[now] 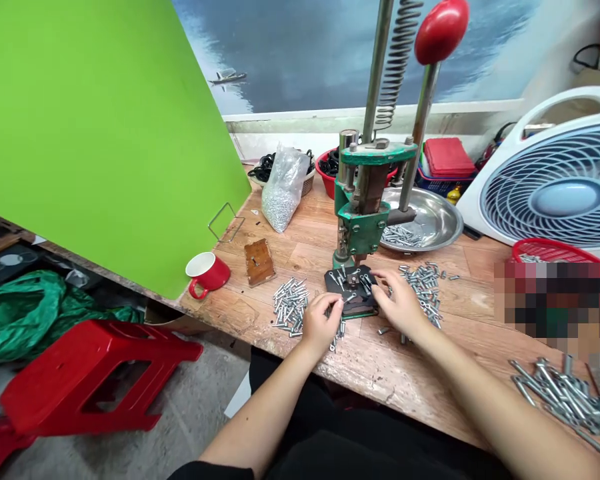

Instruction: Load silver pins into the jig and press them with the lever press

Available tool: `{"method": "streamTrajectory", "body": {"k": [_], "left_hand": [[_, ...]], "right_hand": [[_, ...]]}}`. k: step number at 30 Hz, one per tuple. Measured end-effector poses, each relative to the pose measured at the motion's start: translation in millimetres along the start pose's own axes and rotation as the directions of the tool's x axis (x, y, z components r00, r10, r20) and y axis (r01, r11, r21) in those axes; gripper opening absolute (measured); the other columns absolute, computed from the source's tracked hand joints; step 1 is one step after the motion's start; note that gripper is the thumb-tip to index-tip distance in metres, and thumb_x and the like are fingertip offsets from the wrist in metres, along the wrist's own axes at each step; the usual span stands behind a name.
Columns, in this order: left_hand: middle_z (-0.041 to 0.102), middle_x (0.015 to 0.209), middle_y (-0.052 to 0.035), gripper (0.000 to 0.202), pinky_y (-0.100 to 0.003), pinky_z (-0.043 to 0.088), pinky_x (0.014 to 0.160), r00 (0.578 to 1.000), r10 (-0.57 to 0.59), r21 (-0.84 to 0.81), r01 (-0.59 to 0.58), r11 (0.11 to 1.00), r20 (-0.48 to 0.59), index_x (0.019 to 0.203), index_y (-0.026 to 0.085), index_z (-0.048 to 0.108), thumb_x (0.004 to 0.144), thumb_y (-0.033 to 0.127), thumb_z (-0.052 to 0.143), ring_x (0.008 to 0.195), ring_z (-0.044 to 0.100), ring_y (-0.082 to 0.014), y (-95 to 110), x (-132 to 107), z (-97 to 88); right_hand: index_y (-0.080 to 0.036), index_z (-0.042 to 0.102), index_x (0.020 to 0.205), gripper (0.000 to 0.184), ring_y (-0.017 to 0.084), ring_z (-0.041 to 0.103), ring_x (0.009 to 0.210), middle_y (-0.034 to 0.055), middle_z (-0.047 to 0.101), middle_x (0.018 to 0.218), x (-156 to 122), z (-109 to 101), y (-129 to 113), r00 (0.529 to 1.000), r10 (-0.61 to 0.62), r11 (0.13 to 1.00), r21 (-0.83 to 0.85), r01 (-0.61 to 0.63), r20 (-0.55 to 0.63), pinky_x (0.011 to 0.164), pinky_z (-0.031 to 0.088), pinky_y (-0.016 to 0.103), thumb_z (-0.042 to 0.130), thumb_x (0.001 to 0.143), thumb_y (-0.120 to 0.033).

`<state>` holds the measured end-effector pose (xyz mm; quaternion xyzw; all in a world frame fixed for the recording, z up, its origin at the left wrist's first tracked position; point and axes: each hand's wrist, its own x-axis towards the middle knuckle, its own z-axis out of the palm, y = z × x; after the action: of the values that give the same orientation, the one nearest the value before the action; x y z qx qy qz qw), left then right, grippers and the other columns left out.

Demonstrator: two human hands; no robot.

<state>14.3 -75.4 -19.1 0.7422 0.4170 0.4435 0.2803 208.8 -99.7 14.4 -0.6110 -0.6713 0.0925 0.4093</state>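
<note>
A green hand press (363, 230) with a red-knobbed lever stands before me. On its dark base plate (333, 285) lie several small silver eye bolts (365, 283), round the metal block under the ram. My left hand (323, 323) is at the plate's front left, fingers curled and fingertips together. A single eye bolt lies right by those fingertips; whether they grip it I cannot tell. My right hand (400, 303) reaches in from the right, thumb and forefinger apart beside the bolts on the plate. Loose bolts form a left pile (290, 307) and a right pile (425, 287).
A red mug (207, 273) and a wooden block (260, 262) stand left. Behind are a clear bag of small parts (284, 190) and a steel bowl (437, 220). A fan (565, 180) and larger bolts (563, 393) are right. A red stool (80, 380) stands below.
</note>
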Motion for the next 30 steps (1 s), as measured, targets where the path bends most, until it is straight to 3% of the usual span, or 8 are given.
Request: {"method": "streamTrajectory", "body": {"k": [3, 6, 16, 30], "left_hand": [[0.065, 0.093, -0.0051, 0.013, -0.033, 0.046, 0.084, 0.999, 0.050, 0.033, -0.050, 0.998, 0.003, 0.088, 0.019, 0.062, 0.082, 0.020, 0.051, 0.090, 0.058, -0.0163, 0, -8, 0.4], [0.065, 0.093, -0.0051, 0.012, -0.034, 0.046, 0.083, 0.997, 0.072, 0.078, -0.072, 0.994, 0.001, 0.088, 0.019, 0.061, 0.081, 0.019, 0.051, 0.090, 0.058, -0.0164, -3, -14, -0.3], [0.063, 0.096, -0.0056, 0.011, -0.036, 0.044, 0.085, 0.996, 0.073, 0.152, -0.079, 0.985, 0.044, 0.086, 0.020, 0.061, 0.081, 0.020, 0.051, 0.092, 0.057, -0.0180, -8, -19, -3.1], [0.064, 0.095, -0.0056, 0.012, -0.037, 0.045, 0.083, 0.994, 0.086, 0.183, -0.096, 0.978, 0.062, 0.086, 0.019, 0.062, 0.081, 0.020, 0.051, 0.091, 0.057, -0.0184, -7, -20, -1.9]], "right_hand": [[-0.016, 0.050, 0.117, 0.037, 0.019, 0.045, 0.108, 0.0066, 0.051, 0.115, 4, 38, 17, 0.991, -0.024, 0.999, -0.033, 0.029, 0.132, 0.095, 0.038, 0.036, 0.048, 0.080, -0.021], [-0.017, 0.051, 0.117, 0.039, 0.019, 0.047, 0.105, 0.0064, 0.053, 0.112, 19, 50, 23, 0.981, -0.047, 0.998, -0.039, 0.056, 0.189, 0.093, 0.039, 0.035, 0.048, 0.079, -0.020], [-0.018, 0.054, 0.114, 0.032, 0.018, 0.048, 0.103, 0.0051, 0.054, 0.110, 24, 41, 35, 0.948, -0.113, 0.990, -0.044, 0.132, 0.298, 0.092, 0.038, 0.032, 0.050, 0.083, -0.028], [-0.015, 0.055, 0.113, 0.032, 0.018, 0.049, 0.101, 0.0085, 0.055, 0.107, 24, 39, 31, 0.944, -0.123, 0.988, -0.052, 0.146, 0.306, 0.091, 0.039, 0.032, 0.050, 0.084, -0.025]]}}
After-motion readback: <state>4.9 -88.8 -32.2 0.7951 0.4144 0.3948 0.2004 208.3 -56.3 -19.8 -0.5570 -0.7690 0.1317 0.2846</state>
